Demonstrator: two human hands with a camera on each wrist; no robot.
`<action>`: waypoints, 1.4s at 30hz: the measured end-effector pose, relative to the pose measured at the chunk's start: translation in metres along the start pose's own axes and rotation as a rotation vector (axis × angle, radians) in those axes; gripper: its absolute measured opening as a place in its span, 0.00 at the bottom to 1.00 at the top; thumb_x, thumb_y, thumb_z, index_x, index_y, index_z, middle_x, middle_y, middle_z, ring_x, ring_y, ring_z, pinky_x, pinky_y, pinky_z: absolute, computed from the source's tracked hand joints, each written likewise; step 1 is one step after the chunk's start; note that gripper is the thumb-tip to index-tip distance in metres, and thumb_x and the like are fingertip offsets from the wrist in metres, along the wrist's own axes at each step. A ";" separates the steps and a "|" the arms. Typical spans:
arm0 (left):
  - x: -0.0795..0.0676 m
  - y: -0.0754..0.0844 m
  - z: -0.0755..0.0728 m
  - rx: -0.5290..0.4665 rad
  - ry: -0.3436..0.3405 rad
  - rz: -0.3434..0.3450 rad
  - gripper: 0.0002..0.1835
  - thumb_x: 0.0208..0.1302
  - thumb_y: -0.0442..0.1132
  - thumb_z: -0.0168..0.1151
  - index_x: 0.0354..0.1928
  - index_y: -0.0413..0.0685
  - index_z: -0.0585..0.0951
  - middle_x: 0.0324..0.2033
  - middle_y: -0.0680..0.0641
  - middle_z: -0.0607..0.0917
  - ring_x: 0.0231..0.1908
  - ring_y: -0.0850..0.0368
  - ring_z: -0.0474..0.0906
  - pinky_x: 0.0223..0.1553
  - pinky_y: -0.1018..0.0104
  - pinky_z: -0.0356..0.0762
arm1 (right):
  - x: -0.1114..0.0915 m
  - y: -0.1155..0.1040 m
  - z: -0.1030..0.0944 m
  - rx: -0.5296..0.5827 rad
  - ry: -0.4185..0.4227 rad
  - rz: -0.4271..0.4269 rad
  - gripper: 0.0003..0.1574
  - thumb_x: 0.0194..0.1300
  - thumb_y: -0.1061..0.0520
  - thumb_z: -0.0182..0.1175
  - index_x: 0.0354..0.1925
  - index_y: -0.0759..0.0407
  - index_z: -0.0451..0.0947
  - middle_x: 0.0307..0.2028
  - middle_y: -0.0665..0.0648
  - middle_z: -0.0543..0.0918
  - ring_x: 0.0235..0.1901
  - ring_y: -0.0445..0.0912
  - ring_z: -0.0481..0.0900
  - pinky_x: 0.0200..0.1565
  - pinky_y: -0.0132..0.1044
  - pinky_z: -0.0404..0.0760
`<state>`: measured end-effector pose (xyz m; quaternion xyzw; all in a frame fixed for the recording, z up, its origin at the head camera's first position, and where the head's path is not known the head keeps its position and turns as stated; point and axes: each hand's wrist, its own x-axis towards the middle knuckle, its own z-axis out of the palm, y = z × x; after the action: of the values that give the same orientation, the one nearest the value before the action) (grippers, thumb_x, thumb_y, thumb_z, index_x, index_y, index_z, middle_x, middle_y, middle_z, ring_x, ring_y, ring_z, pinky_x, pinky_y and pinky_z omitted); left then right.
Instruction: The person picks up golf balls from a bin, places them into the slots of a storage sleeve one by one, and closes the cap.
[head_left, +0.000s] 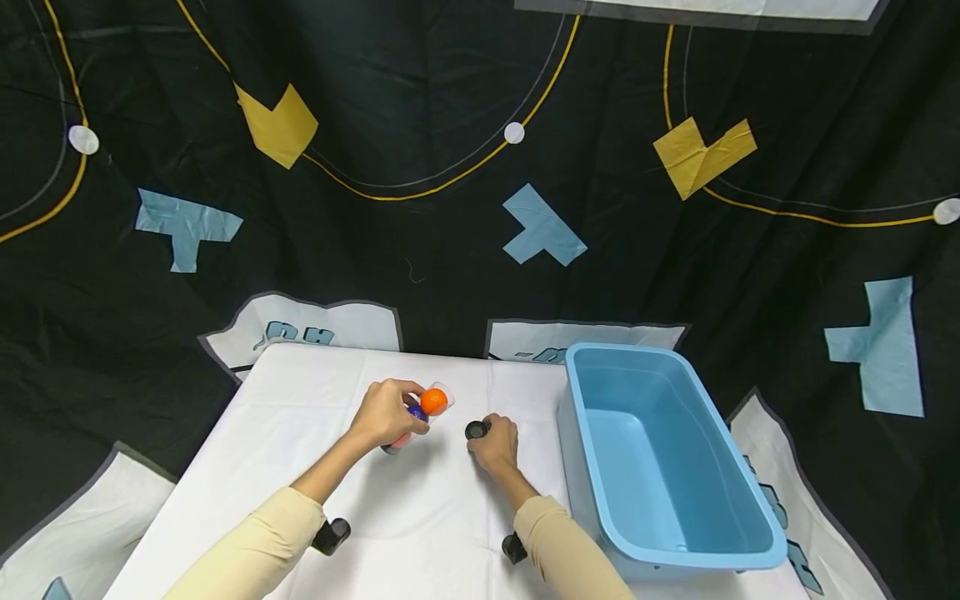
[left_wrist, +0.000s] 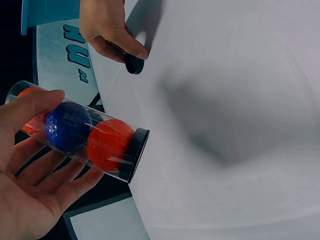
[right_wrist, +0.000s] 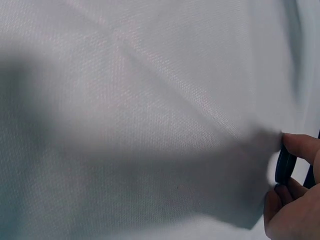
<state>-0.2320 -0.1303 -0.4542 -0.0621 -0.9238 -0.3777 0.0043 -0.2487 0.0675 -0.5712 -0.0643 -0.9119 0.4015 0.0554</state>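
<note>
My left hand (head_left: 386,414) grips a clear plastic tube (left_wrist: 95,120) and holds it tilted above the white table. Inside the tube lie an orange ball (head_left: 432,402) at the upper end, a blue ball (left_wrist: 69,126) in the middle and a red-orange ball (left_wrist: 110,145) by the lower end. A black cap (left_wrist: 136,156) closes that lower end. To the right, my right hand (head_left: 497,443) pinches a separate round black lid (right_wrist: 285,165) between thumb and fingers, close over the table. Whether the lid touches the cloth I cannot tell.
A light blue plastic tub (head_left: 637,450) stands on the right side of the white-covered table (head_left: 435,525). Behind the table hangs a black cloth (head_left: 420,267) with blue and yellow tape shapes. Black wrist-worn devices (head_left: 331,536) sit by both forearms.
</note>
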 end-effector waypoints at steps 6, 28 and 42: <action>-0.001 -0.001 0.000 0.003 0.003 -0.005 0.24 0.39 0.36 0.84 0.44 0.45 0.89 0.35 0.44 0.91 0.36 0.50 0.86 0.41 0.55 0.86 | 0.000 -0.005 -0.006 -0.025 -0.021 0.011 0.25 0.44 0.65 0.76 0.43 0.69 0.81 0.39 0.66 0.85 0.44 0.59 0.81 0.51 0.52 0.80; 0.002 0.000 0.004 0.006 -0.001 -0.008 0.24 0.38 0.35 0.84 0.43 0.46 0.89 0.34 0.45 0.91 0.34 0.51 0.86 0.41 0.55 0.86 | 0.016 -0.094 -0.101 -0.198 -0.378 -0.093 0.23 0.44 0.57 0.80 0.37 0.60 0.80 0.32 0.57 0.84 0.39 0.51 0.77 0.34 0.37 0.76; 0.003 0.010 0.015 0.009 -0.019 0.020 0.24 0.38 0.36 0.85 0.43 0.46 0.89 0.35 0.45 0.91 0.35 0.50 0.86 0.42 0.54 0.86 | 0.013 -0.099 -0.123 -0.199 -0.427 -0.081 0.22 0.47 0.56 0.80 0.38 0.59 0.81 0.33 0.57 0.84 0.35 0.50 0.78 0.35 0.38 0.79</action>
<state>-0.2328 -0.1122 -0.4575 -0.0748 -0.9248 -0.3730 -0.0005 -0.2497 0.0929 -0.4149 0.0535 -0.9398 0.3117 -0.1294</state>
